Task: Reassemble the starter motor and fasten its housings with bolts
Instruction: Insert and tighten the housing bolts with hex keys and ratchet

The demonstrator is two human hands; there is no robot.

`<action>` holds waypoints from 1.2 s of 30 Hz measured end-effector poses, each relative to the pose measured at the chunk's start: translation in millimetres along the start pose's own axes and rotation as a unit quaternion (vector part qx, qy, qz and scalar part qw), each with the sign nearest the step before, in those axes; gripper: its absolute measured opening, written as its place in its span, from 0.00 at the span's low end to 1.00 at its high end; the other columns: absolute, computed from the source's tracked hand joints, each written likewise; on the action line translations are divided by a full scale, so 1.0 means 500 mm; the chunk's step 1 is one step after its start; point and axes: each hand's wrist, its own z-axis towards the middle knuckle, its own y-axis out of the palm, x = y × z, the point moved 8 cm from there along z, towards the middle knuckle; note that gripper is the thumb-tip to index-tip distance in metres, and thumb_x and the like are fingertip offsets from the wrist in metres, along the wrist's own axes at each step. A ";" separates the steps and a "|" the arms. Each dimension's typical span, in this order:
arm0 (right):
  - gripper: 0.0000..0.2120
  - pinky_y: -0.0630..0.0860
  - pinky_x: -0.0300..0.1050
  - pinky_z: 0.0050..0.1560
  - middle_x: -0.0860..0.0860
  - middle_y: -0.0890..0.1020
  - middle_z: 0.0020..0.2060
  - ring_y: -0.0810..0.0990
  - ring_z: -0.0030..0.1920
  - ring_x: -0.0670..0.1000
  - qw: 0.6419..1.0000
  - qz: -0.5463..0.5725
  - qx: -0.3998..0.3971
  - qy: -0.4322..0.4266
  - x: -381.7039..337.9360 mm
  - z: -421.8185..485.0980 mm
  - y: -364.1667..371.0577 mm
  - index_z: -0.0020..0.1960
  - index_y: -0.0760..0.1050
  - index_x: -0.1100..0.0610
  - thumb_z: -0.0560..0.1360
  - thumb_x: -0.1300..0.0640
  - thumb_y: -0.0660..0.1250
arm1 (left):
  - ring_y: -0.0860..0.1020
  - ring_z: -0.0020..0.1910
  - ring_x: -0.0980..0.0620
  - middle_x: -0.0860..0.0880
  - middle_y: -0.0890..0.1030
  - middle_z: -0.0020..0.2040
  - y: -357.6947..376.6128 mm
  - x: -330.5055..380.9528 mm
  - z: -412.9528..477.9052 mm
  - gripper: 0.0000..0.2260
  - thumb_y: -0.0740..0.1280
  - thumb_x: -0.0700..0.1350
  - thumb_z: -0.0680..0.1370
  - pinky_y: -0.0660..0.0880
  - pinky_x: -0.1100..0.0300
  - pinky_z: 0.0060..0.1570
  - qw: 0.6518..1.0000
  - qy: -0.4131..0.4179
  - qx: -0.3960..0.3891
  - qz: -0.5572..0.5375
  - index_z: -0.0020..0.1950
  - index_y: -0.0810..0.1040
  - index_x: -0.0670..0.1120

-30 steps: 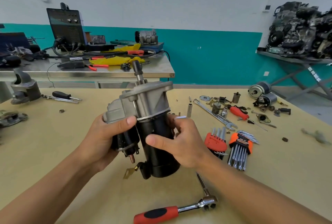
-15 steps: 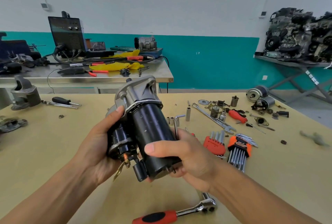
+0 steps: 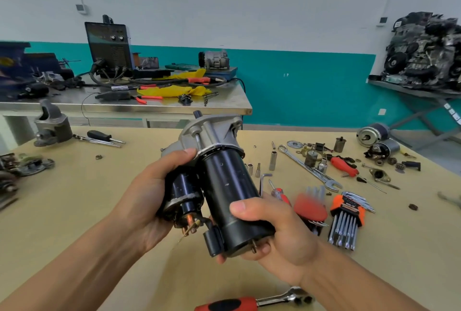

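Note:
I hold the starter motor (image 3: 229, 185) above the wooden table (image 3: 74, 198), tilted with its black cylindrical body toward me and its silver nose housing (image 3: 212, 133) pointing away. My left hand (image 3: 147, 195) grips the solenoid side, thumb on the housing flange. My right hand (image 3: 272, 230) grips the rear end of the black body, thumb on top and fingers underneath. A bolt end (image 3: 254, 248) sticks out of the rear cap near my right fingers. The solenoid's copper terminal (image 3: 190, 220) faces me.
A red-handled ratchet (image 3: 252, 302) lies at the near edge. To the right are hex key sets (image 3: 346, 213), a combination wrench (image 3: 309, 168), sockets (image 3: 272, 161), a red screwdriver (image 3: 343, 164) and loose motor parts (image 3: 374, 133). A grey casting (image 3: 52, 126) stands far left.
The motor has swung from nearly upright to lying tilted with its rear end toward me. My right hand slid down the black body to its rear end.

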 end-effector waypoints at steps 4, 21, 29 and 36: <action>0.23 0.49 0.50 0.34 0.56 0.82 0.41 0.83 0.34 0.53 1.000 0.014 -0.005 -0.001 0.019 0.007 -0.001 0.57 0.78 0.57 0.67 0.49 0.77 | 0.77 0.41 0.44 0.42 0.80 0.44 -0.011 0.008 -0.008 0.13 0.75 0.53 0.63 0.76 0.51 0.42 0.998 0.008 0.023 0.054 0.43 0.85 0.47; 0.24 0.75 0.58 0.50 0.62 0.77 0.44 0.77 0.47 0.60 0.982 -0.158 0.051 -0.088 -0.009 0.000 -0.030 0.59 0.75 0.58 0.64 0.59 0.75 | 0.83 0.39 0.48 0.43 0.86 0.47 0.031 0.041 -0.040 0.21 0.79 0.50 0.63 0.77 0.59 0.32 0.974 0.161 -0.075 0.140 0.54 0.85 0.44; 0.22 0.76 0.56 0.50 0.61 0.77 0.45 0.78 0.47 0.59 0.981 -0.167 0.021 -0.096 -0.007 0.008 -0.029 0.58 0.76 0.55 0.65 0.58 0.74 | 0.84 0.44 0.49 0.45 0.86 0.50 0.029 0.044 -0.033 0.20 0.76 0.51 0.66 0.78 0.61 0.38 0.960 0.189 -0.119 0.168 0.57 0.84 0.47; 0.22 0.77 0.67 0.52 0.67 0.78 0.47 0.80 0.48 0.66 0.963 -0.238 0.069 -0.105 -0.001 0.020 -0.050 0.56 0.75 0.58 0.65 0.55 0.76 | 0.83 0.39 0.54 0.50 0.85 0.43 0.028 0.059 -0.031 0.16 0.77 0.50 0.66 0.76 0.65 0.35 0.945 0.231 -0.138 0.185 0.53 0.84 0.50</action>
